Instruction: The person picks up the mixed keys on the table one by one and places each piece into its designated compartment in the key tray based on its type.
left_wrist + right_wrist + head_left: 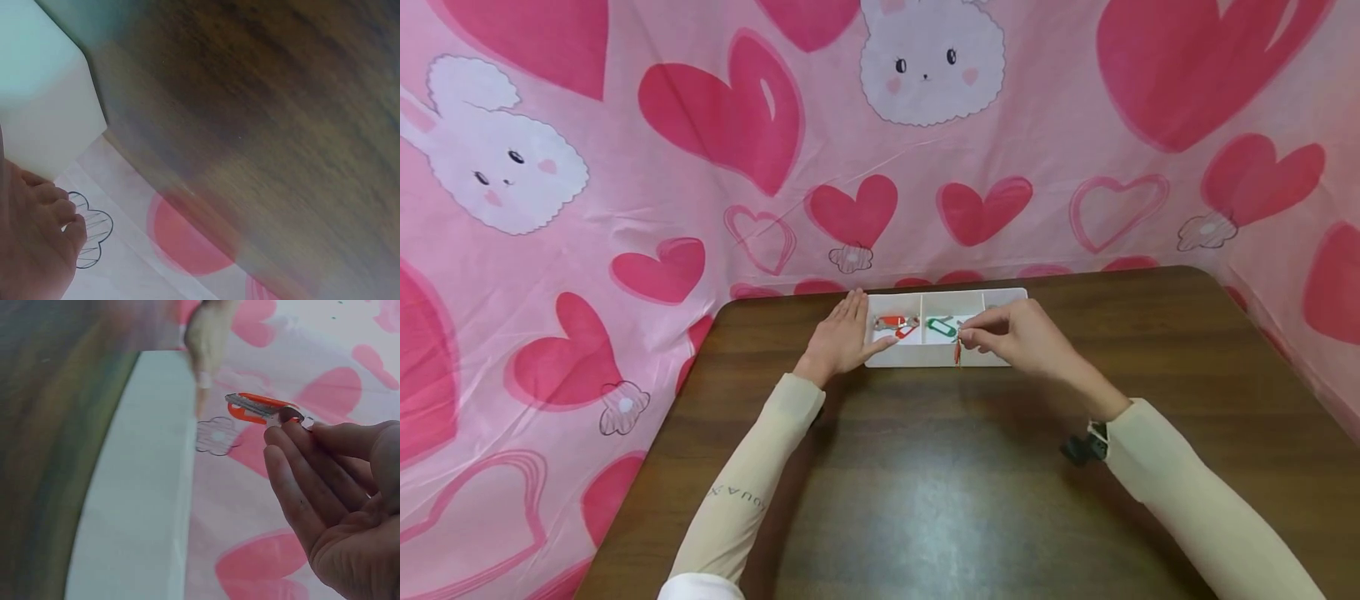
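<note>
My right hand [1028, 340] pinches an orange key tag [269, 400] with a silver key [253, 406] lying along it, the metal ring end between thumb and fingers. In the head view the tag hangs at the front wall of a white divided tray [901, 357], by the middle and right compartments. My left hand [844, 335] rests against the tray's left end, fingers straight, thumb over the front rim. Orange-red key tags [892, 321] with metal pieces lie in the left compartment. A green key tag [942, 327] lies in the middle one. My right hand partly hides the right compartment.
The tray stands near the far edge of a brown wooden table [910, 475]. Behind it hangs a pink cloth [917, 158] with hearts and rabbit faces. A dark device [1084, 447] is strapped at my right wrist.
</note>
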{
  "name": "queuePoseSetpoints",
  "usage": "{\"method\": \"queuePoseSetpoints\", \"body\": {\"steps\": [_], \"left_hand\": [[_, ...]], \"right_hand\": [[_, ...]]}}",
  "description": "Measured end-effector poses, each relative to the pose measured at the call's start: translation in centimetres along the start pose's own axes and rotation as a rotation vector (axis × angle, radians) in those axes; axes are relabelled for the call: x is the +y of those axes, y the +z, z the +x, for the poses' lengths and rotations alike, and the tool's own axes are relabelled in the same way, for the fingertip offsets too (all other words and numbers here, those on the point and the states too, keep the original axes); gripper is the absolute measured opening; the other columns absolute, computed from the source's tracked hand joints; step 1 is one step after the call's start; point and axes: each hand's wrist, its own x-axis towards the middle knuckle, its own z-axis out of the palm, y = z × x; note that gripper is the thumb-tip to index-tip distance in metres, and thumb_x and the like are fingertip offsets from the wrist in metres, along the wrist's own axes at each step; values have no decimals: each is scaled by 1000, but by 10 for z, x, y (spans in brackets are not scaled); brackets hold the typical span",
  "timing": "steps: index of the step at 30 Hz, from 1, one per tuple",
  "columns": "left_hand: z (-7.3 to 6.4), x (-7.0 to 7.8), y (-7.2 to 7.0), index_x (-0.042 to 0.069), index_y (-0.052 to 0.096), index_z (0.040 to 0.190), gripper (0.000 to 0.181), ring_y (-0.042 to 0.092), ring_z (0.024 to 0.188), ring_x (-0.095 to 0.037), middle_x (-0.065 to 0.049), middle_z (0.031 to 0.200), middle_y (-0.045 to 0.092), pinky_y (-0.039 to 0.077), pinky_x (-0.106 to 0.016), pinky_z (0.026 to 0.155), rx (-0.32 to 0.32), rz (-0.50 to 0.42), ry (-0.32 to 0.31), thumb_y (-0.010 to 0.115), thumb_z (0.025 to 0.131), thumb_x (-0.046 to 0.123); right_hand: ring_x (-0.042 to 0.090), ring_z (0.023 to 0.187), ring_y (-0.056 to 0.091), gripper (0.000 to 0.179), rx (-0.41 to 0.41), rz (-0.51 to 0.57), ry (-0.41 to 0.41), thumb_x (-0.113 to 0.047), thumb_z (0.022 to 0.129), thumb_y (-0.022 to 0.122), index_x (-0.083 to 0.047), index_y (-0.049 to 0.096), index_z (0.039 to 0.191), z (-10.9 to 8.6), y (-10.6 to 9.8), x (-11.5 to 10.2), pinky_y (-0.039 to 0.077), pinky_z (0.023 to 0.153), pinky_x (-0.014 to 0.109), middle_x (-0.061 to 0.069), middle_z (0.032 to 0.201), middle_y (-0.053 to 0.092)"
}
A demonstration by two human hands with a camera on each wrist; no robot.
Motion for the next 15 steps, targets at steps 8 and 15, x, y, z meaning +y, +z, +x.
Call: {"method": "queuePoseSetpoints", "body": {"steps": [8, 15], "left_hand": [[3, 1, 0, 2, 12, 168, 110, 9, 167, -31, -17, 177, 14, 17, -43, 136, -1, 2, 4, 30, 97, 84], [1, 1, 0, 1, 14, 168, 110, 10, 167, -31, -17, 177, 14, 17, -43, 136, -4, 5, -12, 32, 97, 83]], "right_hand": [[25, 75, 71, 22, 34, -27, -22, -20, 97, 77, -10, 82, 115, 17, -9, -15, 51, 56, 24, 10, 99, 83], [25, 81, 76, 24, 18, -7, -15, -24, 99, 74, -10, 82, 117, 38, -14, -29, 62, 69, 27, 9, 101, 83]]}}
